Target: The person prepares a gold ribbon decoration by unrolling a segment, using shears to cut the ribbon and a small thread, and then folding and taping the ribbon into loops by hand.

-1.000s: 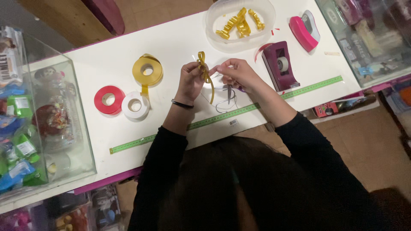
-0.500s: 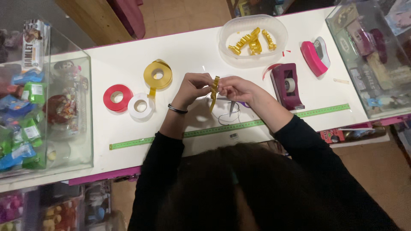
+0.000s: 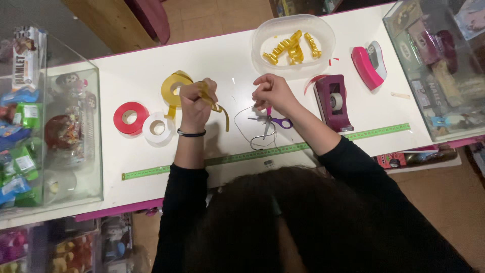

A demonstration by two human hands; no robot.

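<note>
A white counter [image 3: 227,55] runs between clear display boxes. The left hand [image 3: 196,100] is clenched around a looped gold ribbon [image 3: 218,107], its tail trailing toward four o'clock. The right hand [image 3: 272,92] pinches closed, on what I cannot tell, above purple-handled scissors [image 3: 273,123]. At nine o'clock of the left hand sits a gold ribbon roll [image 3: 172,88].
</note>
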